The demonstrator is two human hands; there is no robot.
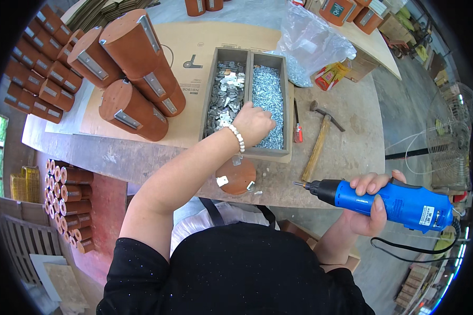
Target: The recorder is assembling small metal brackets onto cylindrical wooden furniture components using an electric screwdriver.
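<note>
The left hand (pixel 253 123) is reaching into the grey two-part wooden tray (pixel 288 105). It is dipping into the right part, which is full of small shiny silver screws (pixel 267 89). The fingers are curled down into the pile, so I cannot tell if they are pinching a screw yet. The left part of the tray is holding flat little metal plates (pixel 225 94).

The right hand (pixel 370 207) is wrapping tight around a blue electric screwdriver with a black nose (pixel 389 202). It is holding the tool out over the near edge of the table, with the tip pointing left.

Just near the tray, a round brown wooden block (pixel 236 176) is sitting at the table edge with a small metal plate lying on top. This looks like the picking-a-screw step. Next, a screw probably needs to go onto that plate, and the tool tip needs to meet it straight.

To the right, a wooden-handled hammer (pixel 318 144) and a small red-handled screwdriver (pixel 297 128) are lying on the table. Far left, many brown wooden cylinders with metal strips (pixel 136 68) are piling up.
</note>
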